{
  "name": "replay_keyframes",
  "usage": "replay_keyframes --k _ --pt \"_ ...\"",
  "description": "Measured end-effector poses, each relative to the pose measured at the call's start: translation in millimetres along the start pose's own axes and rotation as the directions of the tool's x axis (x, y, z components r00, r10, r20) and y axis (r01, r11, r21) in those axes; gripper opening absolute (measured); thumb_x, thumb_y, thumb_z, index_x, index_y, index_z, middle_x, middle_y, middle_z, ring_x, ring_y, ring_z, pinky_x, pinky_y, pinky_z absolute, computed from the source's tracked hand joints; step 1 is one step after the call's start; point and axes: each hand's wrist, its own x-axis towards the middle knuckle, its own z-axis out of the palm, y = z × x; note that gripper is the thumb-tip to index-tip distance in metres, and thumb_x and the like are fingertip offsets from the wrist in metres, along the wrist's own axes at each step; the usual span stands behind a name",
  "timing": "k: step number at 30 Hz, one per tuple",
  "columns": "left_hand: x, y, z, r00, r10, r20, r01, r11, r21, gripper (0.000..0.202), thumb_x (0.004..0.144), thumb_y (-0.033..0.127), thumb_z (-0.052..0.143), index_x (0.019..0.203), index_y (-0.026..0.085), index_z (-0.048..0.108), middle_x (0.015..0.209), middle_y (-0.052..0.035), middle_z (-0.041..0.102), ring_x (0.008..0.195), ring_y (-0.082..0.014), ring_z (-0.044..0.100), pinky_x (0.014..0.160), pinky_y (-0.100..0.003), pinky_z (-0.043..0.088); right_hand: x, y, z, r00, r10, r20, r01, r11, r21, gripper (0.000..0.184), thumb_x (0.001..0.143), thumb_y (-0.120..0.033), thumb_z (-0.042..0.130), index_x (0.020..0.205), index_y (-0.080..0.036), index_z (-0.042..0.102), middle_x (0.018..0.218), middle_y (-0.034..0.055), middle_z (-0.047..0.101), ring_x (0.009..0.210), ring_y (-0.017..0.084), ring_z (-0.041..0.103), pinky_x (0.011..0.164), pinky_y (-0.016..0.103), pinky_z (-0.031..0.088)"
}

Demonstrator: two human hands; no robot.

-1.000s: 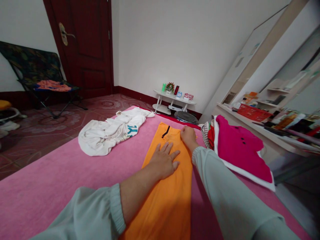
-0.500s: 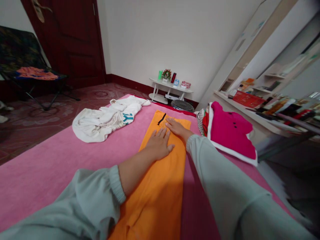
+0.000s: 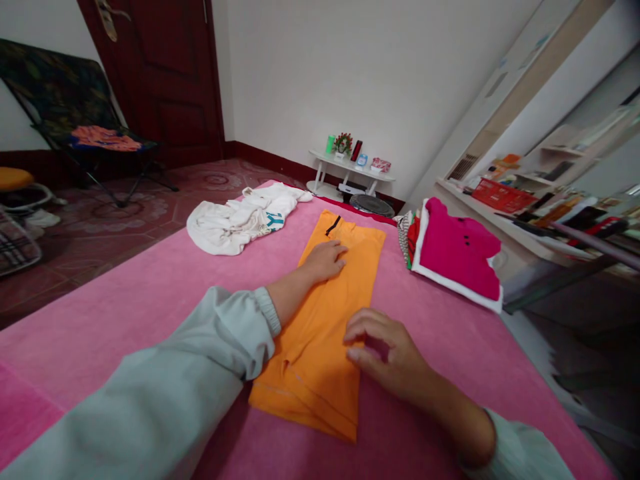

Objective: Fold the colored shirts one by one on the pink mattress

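An orange garment [image 3: 333, 320] lies folded into a long strip on the pink bed cover [image 3: 150, 300]. Near its far end is a short black strip [image 3: 333, 225]; stitched hems show at the near end. My left hand [image 3: 324, 261] rests on the upper part of the cloth, holding nothing, its fingers loosely bent. Over the garment's right edge, lower down, my right hand [image 3: 393, 353] is open, thumb and curved fingers apart. Whether its fingertips touch the cloth is hard to tell.
A crumpled white garment [image 3: 235, 220] lies at the far left of the bed. Folded clothes with a bright pink piece [image 3: 455, 250] on top sit at the right. Beyond are a small white table [image 3: 350, 165], a folding chair [image 3: 100, 133] and a cluttered counter [image 3: 520, 223].
My right hand has drawn back from the garment's far end to its right edge, nearer me. My left hand stays on the upper cloth, fingers more bent. The view has shifted, showing the near hem.
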Motion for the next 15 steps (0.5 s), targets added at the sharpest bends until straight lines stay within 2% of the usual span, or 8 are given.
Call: replay_keyframes --k 3,5,9,12,15 --pt "0.5 0.5 -1.6 0.999 0.005 0.047 -0.004 0.999 -0.041 0.048 0.086 0.033 0.053 0.131 0.015 0.054 0.146 -0.0134 0.042 0.133 -0.0261 0.042 0.112 -0.038 0.03 -19.6 -28.0 9.6 0.991 -0.037 0.125 0.037 0.999 0.0 0.024 0.079 -0.035 0.069 0.096 -0.02 0.063 0.09 0.0045 0.063 0.087 0.018 0.057 0.08 0.033 0.044" --pt "-1.2 2.2 -4.0 0.997 0.016 0.078 -0.012 0.999 -0.052 0.052 0.086 0.034 0.055 0.133 0.013 0.052 0.147 -0.0151 0.04 0.134 -0.027 0.039 0.113 -0.04 0.028 -28.1 -36.0 14.7 0.986 -0.026 0.167 0.033 0.999 -0.039 0.025 0.08 -0.035 0.069 0.099 -0.02 0.062 0.093 0.0049 0.062 0.088 0.018 0.056 0.081 0.033 0.043" --pt "-19.3 6.3 -14.1 0.987 0.064 0.15 -0.051 0.995 -0.089 0.06 0.083 0.031 0.059 0.137 0.009 0.046 0.149 -0.0155 0.037 0.137 -0.0251 0.036 0.114 -0.036 0.026 -38.8 -36.9 20.9 0.995 0.021 0.1 -0.011 0.995 -0.101 0.015 0.083 -0.026 0.064 0.096 -0.02 0.06 0.091 0.0049 0.062 0.086 0.018 0.055 0.078 0.032 0.043" --pt "-47.6 6.7 -26.8 0.966 0.146 0.216 -0.091 0.965 -0.245 0.066 0.08 0.026 0.061 0.14 0.009 0.041 0.149 -0.0149 0.038 0.136 -0.0228 0.036 0.115 -0.034 0.025 -44.2 -34.9 24.7 0.998 0.011 0.064 0.0 0.986 -0.169 0.014 0.08 -0.02 0.064 0.092 -0.02 0.058 0.09 0.0052 0.061 0.086 0.019 0.054 0.077 0.033 0.042" --pt "-79.2 5.2 -39.9 0.954 0.187 0.235 -0.078 0.909 -0.409 0.066 0.079 0.022 0.062 0.141 0.011 0.04 0.148 -0.0146 0.039 0.136 -0.0235 0.037 0.115 -0.038 0.024 -47.4 -35.3 28.7 0.999 0.004 0.053 0.008 0.976 -0.217 0.013 0.078 -0.011 0.057 0.087 -0.02 0.056 0.087 0.0045 0.059 0.083 0.019 0.053 0.075 0.032 0.041"
